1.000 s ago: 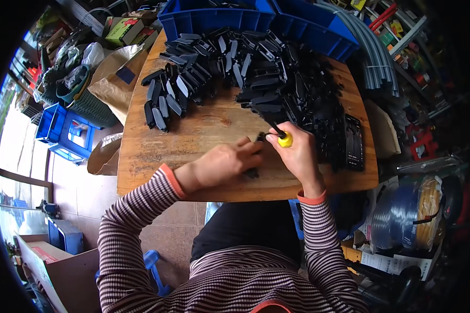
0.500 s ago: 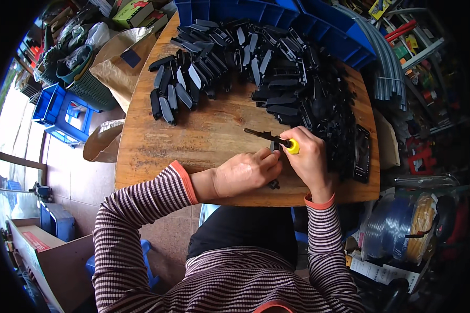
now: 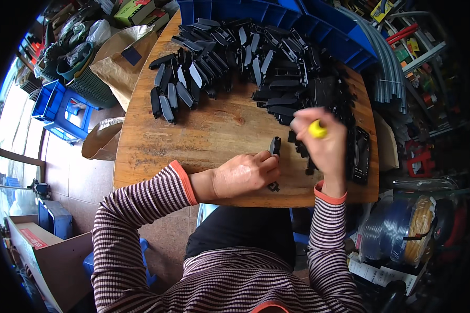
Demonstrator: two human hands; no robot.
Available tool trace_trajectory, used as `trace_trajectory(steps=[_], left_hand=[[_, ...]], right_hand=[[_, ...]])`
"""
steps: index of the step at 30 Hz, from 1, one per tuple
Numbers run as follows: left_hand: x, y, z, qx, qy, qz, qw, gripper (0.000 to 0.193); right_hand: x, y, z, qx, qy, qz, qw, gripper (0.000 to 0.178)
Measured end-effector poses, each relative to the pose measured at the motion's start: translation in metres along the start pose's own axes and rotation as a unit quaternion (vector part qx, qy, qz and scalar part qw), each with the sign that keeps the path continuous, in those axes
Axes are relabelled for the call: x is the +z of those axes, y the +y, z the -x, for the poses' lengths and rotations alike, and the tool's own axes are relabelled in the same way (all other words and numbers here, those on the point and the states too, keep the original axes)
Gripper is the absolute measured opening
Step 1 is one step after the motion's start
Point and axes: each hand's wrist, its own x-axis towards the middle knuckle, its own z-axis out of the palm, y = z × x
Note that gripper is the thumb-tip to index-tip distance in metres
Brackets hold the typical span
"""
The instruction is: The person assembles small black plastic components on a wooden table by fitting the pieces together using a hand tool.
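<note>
My left hand rests on the near part of the wooden table, fingers closed around a slim black plastic piece. One end of it stands up past my fingertips. A small dark part shows just below the same hand. My right hand, smeared by motion, is raised over the right side of the table. It grips a yellow-handled tool; the tool's shaft does not show now. Many similar black plastic pieces lie heaped across the table's far and right sides.
Blue plastic bins stand along the far edge. A flat black rectangular object lies at the table's right edge. Brown paper bags are on the left, grey tubes at the right, and coiled tubing at lower right.
My right hand has moved up and right, away from my left hand, carrying the yellow-handled tool. The long dark shape that pointed left from it is out of sight. My left hand stays nearly still.
</note>
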Motion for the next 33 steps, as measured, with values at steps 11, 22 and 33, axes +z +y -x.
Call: trace_trajectory(steps=[11,22,33], left_hand=[[-0.001,-0.007,-0.002,0.012,0.027,-0.024,0.999,0.037],[0.001,-0.007,-0.006,0.013,-0.03,-0.055,0.998,0.035],[-0.025,-0.072,0.007,-0.191,0.051,-0.02,0.98,0.031]], right_hand=[[0.004,-0.002,-0.004,0.054,0.188,-0.117,0.974,0.009],[0.026,0.007,-0.015,0.016,0.163,-0.188,0.968,0.009],[0.005,0.038,0.023,0.091,-0.028,0.259,0.961,0.02]])
